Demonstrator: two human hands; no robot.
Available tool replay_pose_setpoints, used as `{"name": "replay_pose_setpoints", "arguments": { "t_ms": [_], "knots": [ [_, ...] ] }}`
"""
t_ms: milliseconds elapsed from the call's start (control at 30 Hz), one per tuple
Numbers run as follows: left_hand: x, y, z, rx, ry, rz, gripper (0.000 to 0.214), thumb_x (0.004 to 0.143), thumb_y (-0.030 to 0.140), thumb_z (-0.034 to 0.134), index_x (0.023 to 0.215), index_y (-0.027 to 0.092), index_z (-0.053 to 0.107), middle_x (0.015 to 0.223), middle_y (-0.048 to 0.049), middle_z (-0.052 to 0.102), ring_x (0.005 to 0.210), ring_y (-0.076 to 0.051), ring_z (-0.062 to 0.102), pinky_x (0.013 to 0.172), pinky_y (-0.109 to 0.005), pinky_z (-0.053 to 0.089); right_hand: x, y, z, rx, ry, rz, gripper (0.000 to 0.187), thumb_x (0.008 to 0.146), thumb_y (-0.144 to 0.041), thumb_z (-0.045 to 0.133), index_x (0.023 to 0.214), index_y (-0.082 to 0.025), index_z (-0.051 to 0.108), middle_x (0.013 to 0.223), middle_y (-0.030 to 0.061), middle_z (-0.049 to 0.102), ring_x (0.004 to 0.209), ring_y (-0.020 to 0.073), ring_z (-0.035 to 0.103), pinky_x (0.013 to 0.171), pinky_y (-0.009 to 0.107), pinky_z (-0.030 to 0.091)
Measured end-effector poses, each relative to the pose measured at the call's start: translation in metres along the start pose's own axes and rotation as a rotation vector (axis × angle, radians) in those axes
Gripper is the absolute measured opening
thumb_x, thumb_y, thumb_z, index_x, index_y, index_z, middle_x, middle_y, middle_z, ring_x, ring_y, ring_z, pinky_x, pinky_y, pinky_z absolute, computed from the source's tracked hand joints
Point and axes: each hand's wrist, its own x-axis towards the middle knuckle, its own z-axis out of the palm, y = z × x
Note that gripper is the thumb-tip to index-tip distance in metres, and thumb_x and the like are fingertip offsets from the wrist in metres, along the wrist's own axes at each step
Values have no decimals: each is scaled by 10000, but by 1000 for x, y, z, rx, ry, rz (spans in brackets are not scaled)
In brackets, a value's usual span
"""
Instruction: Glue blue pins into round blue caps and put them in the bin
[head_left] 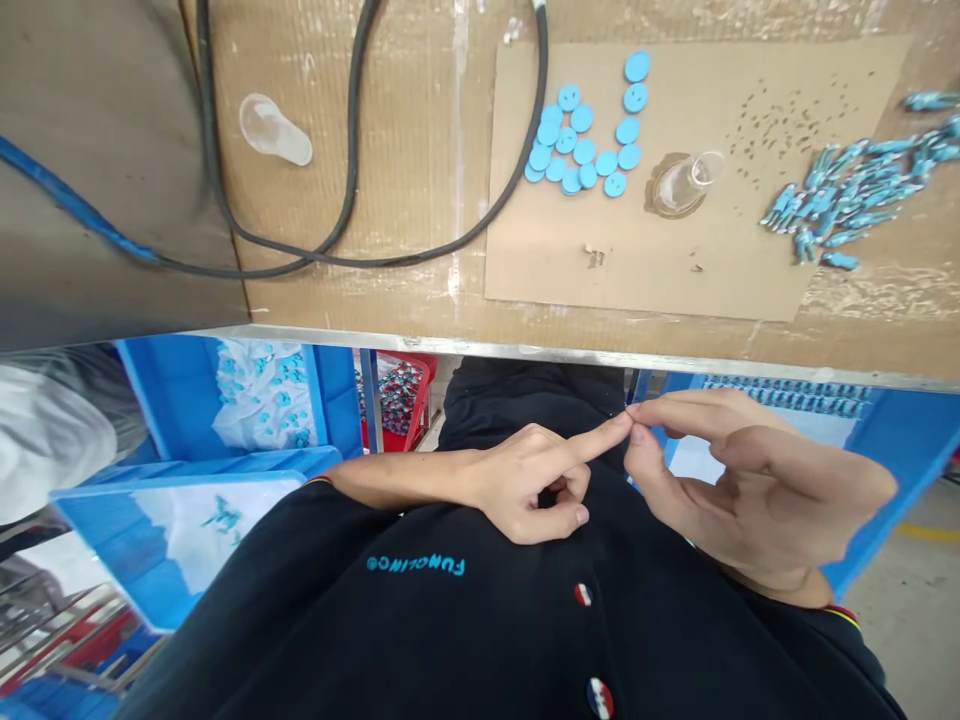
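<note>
Both hands are below the table edge, over my lap and black shirt. My left hand (536, 480) has its index finger stretched out to the right and the other fingers curled in. My right hand (739, 480) pinches its thumb and fingertips against the tip of that left index finger. Whether anything lies between the fingers is too small to tell. On the cardboard-covered table above lie several blue round discs (589, 140) and a heap of small blue figure-like parts (855, 190).
A cardboard sheet (675, 260) carries the discs and a small clear cup (684, 182). Another clear plastic piece (274, 130) and black cables (352, 180) lie at left. Blue bins (187, 520) with blue parts stand beside my legs, and a red basket (401, 395).
</note>
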Motion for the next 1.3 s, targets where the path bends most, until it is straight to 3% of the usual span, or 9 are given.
{"name": "replay_pose_setpoints", "arguments": {
  "t_ms": [367,600,933,1300],
  "knots": [
    [-1,2,2,49,28,6,918,954,195,512,1751,217,58,641,106,608,469,-79,534,516,-166,460,3,5,8,104,31,-3,559,816,65,735,730,-261,289,754,-37,750,595,109,686,478,225,542],
    [5,-1,0,-107,-4,84,956,950,195,540,1753,245,23,657,106,594,486,-72,530,541,-147,492,2,13,9,403,157,10,562,709,66,821,768,-268,373,837,-25,755,601,171,713,459,312,563],
    [5,-2,0,-164,6,108,943,955,196,562,1754,223,62,658,101,599,472,-64,495,541,-138,479,8,7,6,350,67,34,582,715,48,791,746,-269,304,733,-36,705,580,151,665,446,299,514],
    [3,-1,-3,-29,-3,37,869,1005,285,512,1748,226,66,644,101,608,470,-76,519,534,-152,470,6,-2,5,187,-16,117,530,781,79,702,760,-278,310,752,-22,680,597,170,624,448,349,523]
  ]
}}
